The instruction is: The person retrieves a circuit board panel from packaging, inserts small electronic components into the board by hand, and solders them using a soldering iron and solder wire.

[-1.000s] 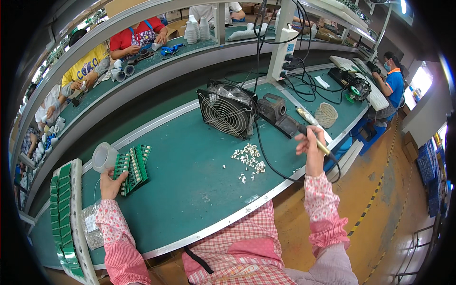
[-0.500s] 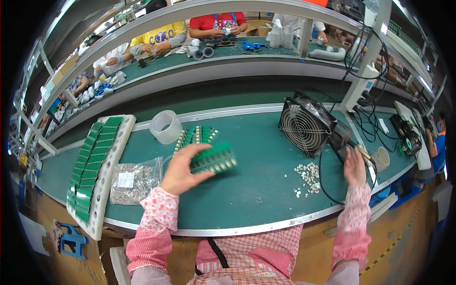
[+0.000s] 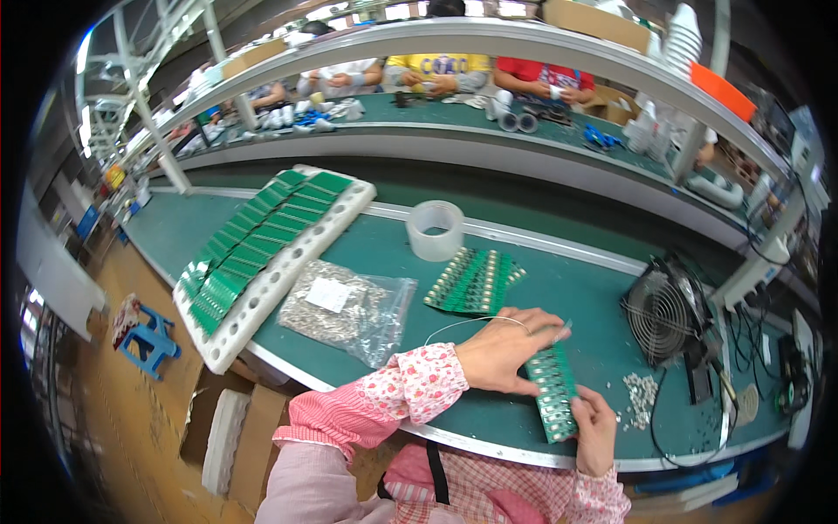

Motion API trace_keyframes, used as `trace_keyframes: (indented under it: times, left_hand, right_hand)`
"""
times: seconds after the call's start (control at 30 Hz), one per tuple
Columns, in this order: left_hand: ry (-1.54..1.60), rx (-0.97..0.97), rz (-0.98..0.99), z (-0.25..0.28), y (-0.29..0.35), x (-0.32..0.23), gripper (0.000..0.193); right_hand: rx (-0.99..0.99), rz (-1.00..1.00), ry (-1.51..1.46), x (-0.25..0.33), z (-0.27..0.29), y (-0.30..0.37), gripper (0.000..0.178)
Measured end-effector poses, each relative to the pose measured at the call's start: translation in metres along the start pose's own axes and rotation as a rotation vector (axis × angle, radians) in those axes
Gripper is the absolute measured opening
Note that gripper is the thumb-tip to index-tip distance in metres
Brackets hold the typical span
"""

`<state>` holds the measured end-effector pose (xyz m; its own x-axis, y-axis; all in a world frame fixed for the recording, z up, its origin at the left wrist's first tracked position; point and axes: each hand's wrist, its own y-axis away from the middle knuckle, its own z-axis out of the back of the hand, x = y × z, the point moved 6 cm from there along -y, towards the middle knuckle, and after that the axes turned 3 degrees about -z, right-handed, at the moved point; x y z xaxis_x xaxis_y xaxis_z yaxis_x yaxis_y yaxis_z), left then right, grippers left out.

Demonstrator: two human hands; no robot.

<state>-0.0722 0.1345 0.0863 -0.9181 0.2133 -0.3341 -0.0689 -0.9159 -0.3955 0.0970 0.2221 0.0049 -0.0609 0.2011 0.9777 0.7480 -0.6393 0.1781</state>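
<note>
A green circuit board panel (image 3: 553, 393) with rows of pale metallic pads stands at a slant near the table's front edge. My left hand (image 3: 502, 354) is closed at its upper end, thumb against the left edge. Beside the lower right edge, my right hand (image 3: 595, 428) has its thumb and fingers closed on the panel. A thin pale strand (image 3: 463, 327) loops over the back of my left hand; what it joins is hidden. Behind the hands lie several similar green panels (image 3: 476, 279). Small whitish parts (image 3: 642, 397) are scattered to the right of my right hand.
At left, a white foam tray (image 3: 284, 262) bears rows of green boards. Next to it lies a clear bag (image 3: 336, 306) of small parts. A translucent ring (image 3: 435, 231) stands behind. On the right are a black fan (image 3: 665, 314) and cables. Co-workers sit across the bench.
The view has swung left. My left hand has turned the panel from lying sideways to lengthwise. My right hand has left the area beside the fan and come to the panel's edge.
</note>
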Motion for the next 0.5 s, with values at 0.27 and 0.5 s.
trace_keyframes:
  times: [0.27, 0.5]
  left_hand:
    - [0.264, -0.163, 0.615, -0.025, 0.044, 0.048, 0.048]
    - [-0.022, -0.471, 0.441, 0.025, 0.098, 0.023, 0.027]
  right_hand:
    - [-0.181, 0.126, 0.267, 0.002, -0.019, 0.004, 0.033]
    - [-0.265, 0.398, 1.140, 0.066, -0.034, 0.021, 0.036]
